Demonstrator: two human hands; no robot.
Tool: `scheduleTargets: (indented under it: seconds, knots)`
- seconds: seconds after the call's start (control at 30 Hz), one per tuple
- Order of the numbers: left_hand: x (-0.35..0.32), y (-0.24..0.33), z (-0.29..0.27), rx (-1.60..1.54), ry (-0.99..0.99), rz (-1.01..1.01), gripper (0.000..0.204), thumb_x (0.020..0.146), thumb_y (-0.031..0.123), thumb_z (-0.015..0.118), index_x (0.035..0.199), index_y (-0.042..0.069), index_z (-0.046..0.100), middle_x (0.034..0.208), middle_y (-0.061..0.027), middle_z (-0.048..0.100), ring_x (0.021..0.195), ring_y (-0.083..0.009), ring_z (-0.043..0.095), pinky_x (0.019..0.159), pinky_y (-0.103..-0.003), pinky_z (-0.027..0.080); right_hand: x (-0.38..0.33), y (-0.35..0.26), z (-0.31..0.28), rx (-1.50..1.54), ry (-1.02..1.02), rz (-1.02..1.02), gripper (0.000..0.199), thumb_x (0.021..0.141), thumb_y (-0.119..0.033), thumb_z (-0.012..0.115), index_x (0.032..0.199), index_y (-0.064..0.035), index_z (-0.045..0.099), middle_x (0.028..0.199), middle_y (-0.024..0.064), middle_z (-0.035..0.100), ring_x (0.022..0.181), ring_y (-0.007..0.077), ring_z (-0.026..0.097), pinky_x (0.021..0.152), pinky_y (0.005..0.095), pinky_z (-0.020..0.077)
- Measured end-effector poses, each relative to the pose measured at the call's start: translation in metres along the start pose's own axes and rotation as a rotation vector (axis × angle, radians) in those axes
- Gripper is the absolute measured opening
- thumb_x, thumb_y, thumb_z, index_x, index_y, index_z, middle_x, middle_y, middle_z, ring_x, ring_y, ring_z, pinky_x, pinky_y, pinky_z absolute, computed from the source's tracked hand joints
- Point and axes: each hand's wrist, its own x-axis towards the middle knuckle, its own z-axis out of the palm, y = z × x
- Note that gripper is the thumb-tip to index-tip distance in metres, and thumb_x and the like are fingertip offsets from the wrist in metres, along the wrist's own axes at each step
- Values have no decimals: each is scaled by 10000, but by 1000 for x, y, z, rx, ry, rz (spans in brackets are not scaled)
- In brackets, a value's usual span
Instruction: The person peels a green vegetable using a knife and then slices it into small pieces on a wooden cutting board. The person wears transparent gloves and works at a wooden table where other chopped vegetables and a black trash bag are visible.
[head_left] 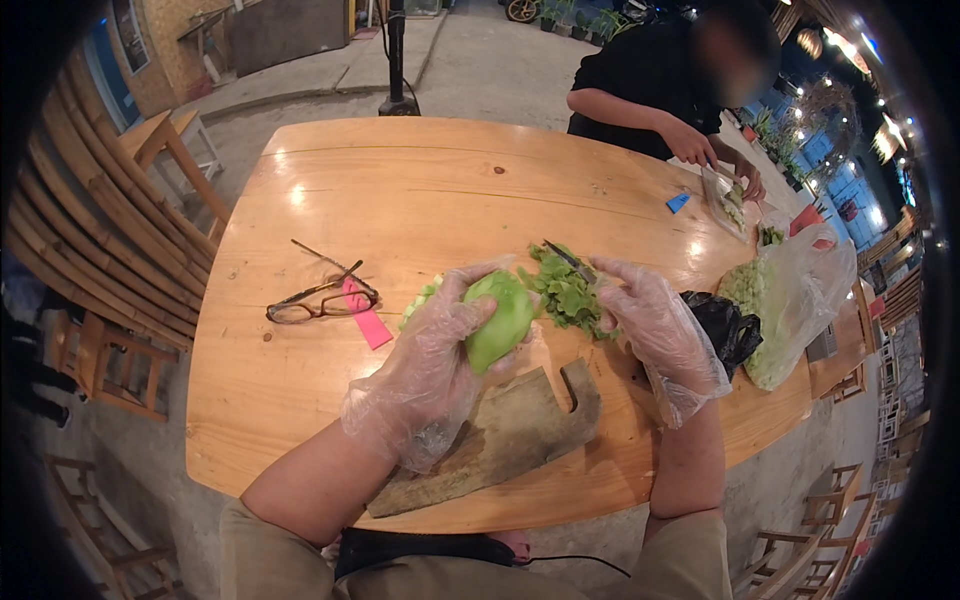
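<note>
My left hand (440, 330), in a clear plastic glove, is closed around a smooth bright-green fruit or vegetable (500, 320), whose exact kind I cannot tell. My right hand (650, 320), gloved the same way, grips a knife (570, 262). Its dark blade points up and left, over a pile of green leaves (563, 290); most of the handle is hidden. Below both hands lies a worn wooden cutting board (500, 430) with a notch at its right end. Pale green cut pieces (425, 295) show partly behind my left hand.
Eyeglasses (322, 303) and a pink strip (372, 325) lie to the left on the wooden table (400, 180). A black plastic bag (722, 325) and a clear bag of green produce (790, 300) sit right. Across, a person (650, 90) handles a clear pack near a blue scrap (677, 203).
</note>
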Motion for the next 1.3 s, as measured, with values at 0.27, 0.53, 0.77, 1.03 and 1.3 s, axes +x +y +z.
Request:
scheduleTargets:
  seconds: [0.27,0.53,0.77,1.03,1.3]
  knots:
    - [1,-2,-1,-40,-40,14,497,970,290,601,1374,76,406,1213,-216,581,932,-280,633,630,-321,507,-6,-2,11,213,109,-240,296,949,-215,601,1163,-10,603,667,19,517,637,99,491,581,292,405]
    - [2,-3,-8,-64,-97,13,458,997,290,557,1366,58,415,1220,-204,593,964,-273,659,652,-321,555,-7,-5,14,77,118,-236,280,946,-214,622,1145,-18,618,652,18,466,623,119,446,574,304,401]
    - [3,-4,-8,-37,-83,27,439,1004,276,549,1363,59,421,1219,-207,595,968,-262,660,649,-308,553,-7,-3,17,43,98,-272,298,953,-213,606,1160,0,628,686,42,513,628,123,462,589,307,422]
    - [2,-4,-4,-64,-55,28,464,988,302,574,1364,66,440,1223,-235,589,971,-294,649,637,-342,542,22,13,8,278,318,-76,419,964,-204,568,1323,11,549,816,36,670,649,74,480,605,252,421]
    - [4,-4,-10,-114,-95,8,482,950,301,601,1348,66,464,1256,-236,571,1004,-287,629,659,-356,543,-9,-8,16,240,224,-337,381,907,-166,628,1265,-36,609,744,64,650,587,85,469,551,280,411]
